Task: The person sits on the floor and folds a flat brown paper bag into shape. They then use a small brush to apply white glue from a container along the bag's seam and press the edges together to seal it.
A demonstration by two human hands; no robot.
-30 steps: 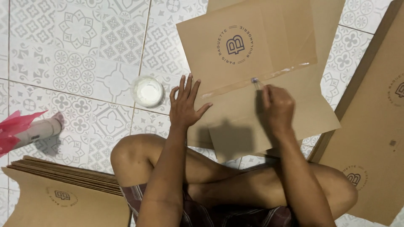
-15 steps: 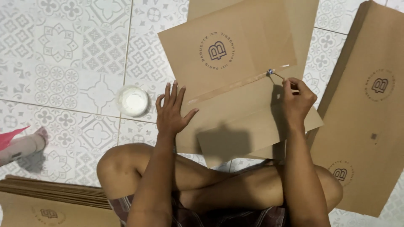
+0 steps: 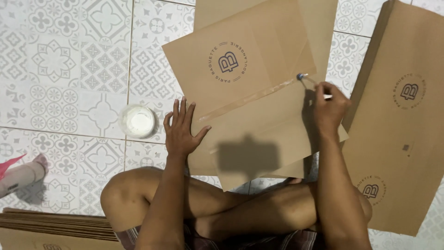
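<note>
A: What is being changed on the big brown cardboard sheet (image 3: 259, 92) in the middle of the frame?

B: A shiny wet line is being drawn across it. A second ago the line was ending near the middle of the sheet. Now it is being carried up to the right edge, so the whole fold is being covered.

A: How is the sheet being kept in place?

B: It is being pressed flat by the left hand (image 3: 181, 132), low and left of the middle. The fingers are being spread wide and nothing is being gripped.

A: And the right hand (image 3: 330, 109)?

B: It is being curled tight around a thin brush (image 3: 309, 79) at the right of the frame. The small tip is being touched to the sheet just above and left of the fingers (image 3: 323, 90), right at the end of the line.

A: What else is being seen?

B: A small round white pot (image 3: 138, 121) is being left on the tiles, just left of the flat hand.
</note>
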